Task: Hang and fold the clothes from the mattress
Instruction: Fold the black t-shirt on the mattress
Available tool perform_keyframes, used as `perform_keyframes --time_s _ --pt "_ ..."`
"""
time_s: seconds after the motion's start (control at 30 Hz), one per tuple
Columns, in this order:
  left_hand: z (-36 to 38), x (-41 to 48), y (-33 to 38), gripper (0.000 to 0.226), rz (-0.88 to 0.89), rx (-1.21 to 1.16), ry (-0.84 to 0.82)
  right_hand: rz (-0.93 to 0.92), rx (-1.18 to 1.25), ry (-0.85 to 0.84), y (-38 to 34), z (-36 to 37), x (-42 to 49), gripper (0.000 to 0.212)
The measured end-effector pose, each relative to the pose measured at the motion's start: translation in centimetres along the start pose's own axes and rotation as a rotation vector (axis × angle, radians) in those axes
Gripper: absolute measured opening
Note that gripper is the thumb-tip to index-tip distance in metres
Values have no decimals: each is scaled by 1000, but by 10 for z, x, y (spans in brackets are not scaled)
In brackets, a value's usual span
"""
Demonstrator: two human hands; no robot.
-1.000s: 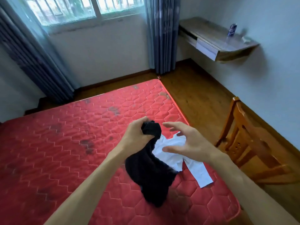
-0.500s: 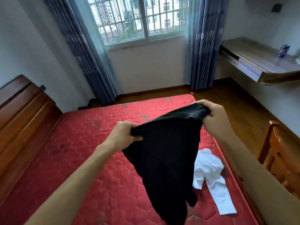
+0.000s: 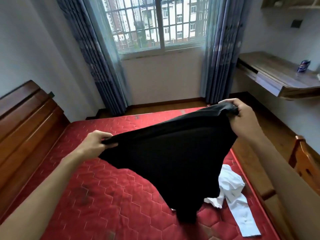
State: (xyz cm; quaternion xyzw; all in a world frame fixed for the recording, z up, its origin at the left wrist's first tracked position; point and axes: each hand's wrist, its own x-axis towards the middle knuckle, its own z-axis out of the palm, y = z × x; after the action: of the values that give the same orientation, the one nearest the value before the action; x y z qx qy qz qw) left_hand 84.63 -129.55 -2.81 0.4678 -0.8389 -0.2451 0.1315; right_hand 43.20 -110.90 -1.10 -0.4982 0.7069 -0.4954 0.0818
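Two garments: a black one (image 3: 173,156) gripped taut by left hand (image 3: 96,144) and right hand (image 3: 242,116); one white shirt (image 3: 233,193) on the mattress (image 3: 103,196).

Black garment (image 3: 173,158) aloft; white shirt (image 3: 232,189) crumpled

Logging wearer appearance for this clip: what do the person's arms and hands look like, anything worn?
Left hand and right hand are bare: no gloves, and no rings show. Left forearm and right forearm are bare to the frame edge, with no sleeve, watch or bracelet in view.
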Motion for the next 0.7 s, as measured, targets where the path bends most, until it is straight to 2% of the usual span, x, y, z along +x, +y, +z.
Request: perform_keyframes --time_s 0.07,0.17,0.23,0.37,0.47,0.57,0.7 --pt "-21 -5 -25 9 32 -26 26 32 -64 -59 -7 17 -1 35" --pt "-51 -15 -63 9 48 -104 76 44 -112 -118 -33 50 -7 8" --pt "-76 -22 -89 10 34 -179 84 33 -150 -138 -53 74 -9 25" --pt "-127 -35 -145 4 30 -259 54 33 -249 -135 -93 121 -8 34" --pt "-157 -39 -181 12 45 -275 -10 32 -134 -93 -123 157 -11 38" --pt "-177 -42 -208 20 33 -335 -69 6 57 -121 -156 190 -14 31" --pt "-188 -42 -240 25 10 -366 -10 -13 206 -140 -180 215 -12 30"
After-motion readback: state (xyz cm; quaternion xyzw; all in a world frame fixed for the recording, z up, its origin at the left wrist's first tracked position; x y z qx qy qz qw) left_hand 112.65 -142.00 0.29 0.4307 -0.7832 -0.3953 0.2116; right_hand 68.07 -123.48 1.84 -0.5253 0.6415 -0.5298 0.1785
